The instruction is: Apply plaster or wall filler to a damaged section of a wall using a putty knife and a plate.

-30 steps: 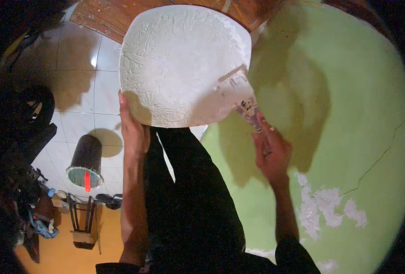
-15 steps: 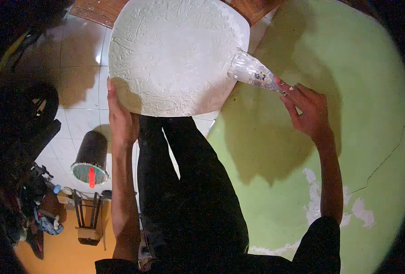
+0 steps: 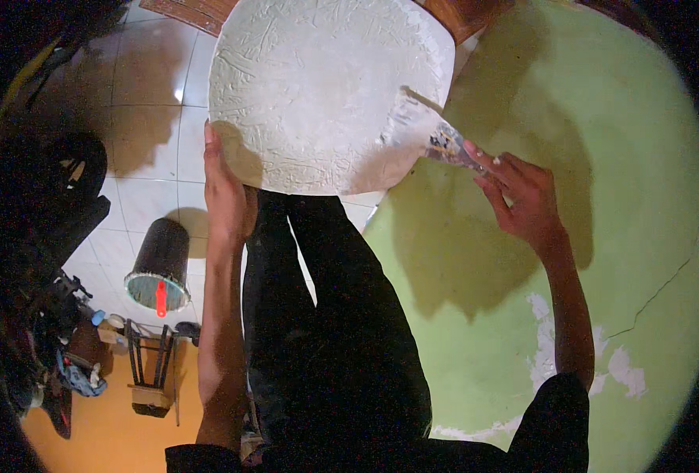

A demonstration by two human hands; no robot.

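A whitish, rounded-square panel (image 3: 318, 94) fills the upper middle, its surface wrinkled and smeared with white paste. My left hand (image 3: 227, 193) grips the panel's near left edge, the thumb on the rim and the other fingers hidden beneath. Wrapped round the narrow handle end of a putty knife (image 3: 420, 126), my right hand (image 3: 523, 193) is to the right of the panel. The wide metal blade, coated with white paste, lies over the panel's right part. I cannot tell whether its edge is touching the surface.
A green wall (image 3: 475, 229) with white patches (image 3: 542, 347) and a crack rises on the right. On the left, a dark bucket (image 3: 160, 252) with a red-handled tool (image 3: 161, 299) stands on white floor tiles (image 3: 145, 142). Beyond it are a small dark stool (image 3: 151, 366) and assorted clutter.
The panel and my left hand have shifted right in view. The putty knife's blade has turned and moved slightly inward over the panel, while my right hand has moved a little left.
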